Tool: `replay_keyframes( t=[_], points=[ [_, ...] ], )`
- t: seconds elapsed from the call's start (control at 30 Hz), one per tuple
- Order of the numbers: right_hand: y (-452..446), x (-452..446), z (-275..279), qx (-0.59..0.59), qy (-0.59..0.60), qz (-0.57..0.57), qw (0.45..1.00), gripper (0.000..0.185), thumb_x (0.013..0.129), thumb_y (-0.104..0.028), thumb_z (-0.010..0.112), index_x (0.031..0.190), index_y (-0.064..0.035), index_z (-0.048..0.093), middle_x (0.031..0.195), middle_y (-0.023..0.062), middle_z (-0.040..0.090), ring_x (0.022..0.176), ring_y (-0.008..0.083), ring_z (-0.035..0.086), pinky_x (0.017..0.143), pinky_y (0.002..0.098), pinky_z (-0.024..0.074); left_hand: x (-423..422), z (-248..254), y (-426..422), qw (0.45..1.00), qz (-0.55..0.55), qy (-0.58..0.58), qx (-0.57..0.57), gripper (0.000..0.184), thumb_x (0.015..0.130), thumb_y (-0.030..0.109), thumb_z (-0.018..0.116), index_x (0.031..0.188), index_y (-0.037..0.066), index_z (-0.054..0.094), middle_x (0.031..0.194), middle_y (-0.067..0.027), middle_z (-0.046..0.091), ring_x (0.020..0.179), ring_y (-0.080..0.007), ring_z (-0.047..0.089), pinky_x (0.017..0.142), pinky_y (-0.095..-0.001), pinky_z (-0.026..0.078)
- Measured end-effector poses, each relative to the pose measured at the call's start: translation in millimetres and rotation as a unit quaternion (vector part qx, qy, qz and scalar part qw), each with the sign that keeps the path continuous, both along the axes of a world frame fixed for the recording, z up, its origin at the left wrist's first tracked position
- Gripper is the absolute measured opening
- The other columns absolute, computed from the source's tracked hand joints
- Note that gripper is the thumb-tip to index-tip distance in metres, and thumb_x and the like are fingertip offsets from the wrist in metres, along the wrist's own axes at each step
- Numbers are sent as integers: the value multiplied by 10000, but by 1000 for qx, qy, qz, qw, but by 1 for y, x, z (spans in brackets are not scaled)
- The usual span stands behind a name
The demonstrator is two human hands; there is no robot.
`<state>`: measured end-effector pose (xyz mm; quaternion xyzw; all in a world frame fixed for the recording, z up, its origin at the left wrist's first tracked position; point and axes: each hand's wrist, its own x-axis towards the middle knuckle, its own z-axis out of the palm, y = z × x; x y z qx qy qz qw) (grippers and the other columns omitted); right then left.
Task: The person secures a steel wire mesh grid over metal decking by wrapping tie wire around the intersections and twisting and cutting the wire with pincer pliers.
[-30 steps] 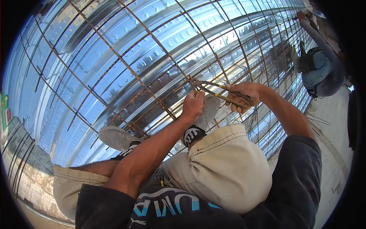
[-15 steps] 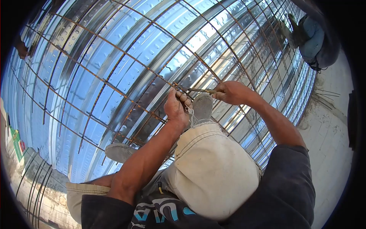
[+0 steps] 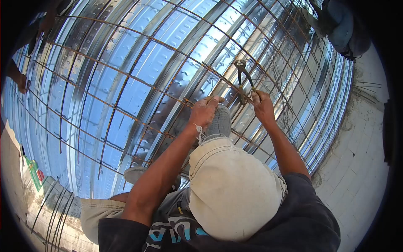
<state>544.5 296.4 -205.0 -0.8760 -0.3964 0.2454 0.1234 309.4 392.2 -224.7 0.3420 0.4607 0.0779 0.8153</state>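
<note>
My right hand (image 3: 263,105) grips a pair of end-cutting pincers (image 3: 247,77) by one handle. The head of the pincers points up and away from me, and their handles are spread apart. Over the toe of my grey shoe (image 3: 221,122), my left hand (image 3: 204,111) is closed with thumb and fingers pinched together. Whatever lies in that pinch is too small to make out. Just left of these fingers, rusty bars of the rebar mesh (image 3: 187,101) cross. The mesh spreads over shiny ribbed metal decking (image 3: 126,98).
A co-worker's hand (image 3: 22,82) reaches in at the far left. Another person's leg (image 3: 342,31) is at the upper right. Loose thin wires (image 3: 285,107) lie on the mesh to the right. A pale concrete ledge (image 3: 357,168) borders the decking.
The pincers have come away from the bar crossing, swung upright and moved right, their handles now spread. My left hand has shifted up and right, off the crossing.
</note>
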Motion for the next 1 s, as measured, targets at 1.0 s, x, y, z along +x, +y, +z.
replay_keyframes(
  t=[1.0],
  points=[
    [62, -25, 17, -21, 191, -69, 979, 238, 965, -266, 624, 1055, -48, 650, 909, 189, 715, 816, 357, 700, 737, 448, 529, 59, -12, 31, 996, 9, 65, 69, 439, 961, 344, 667, 1211, -16, 645, 1020, -84, 689, 892, -150, 633, 810, -306, 513]
  ],
)
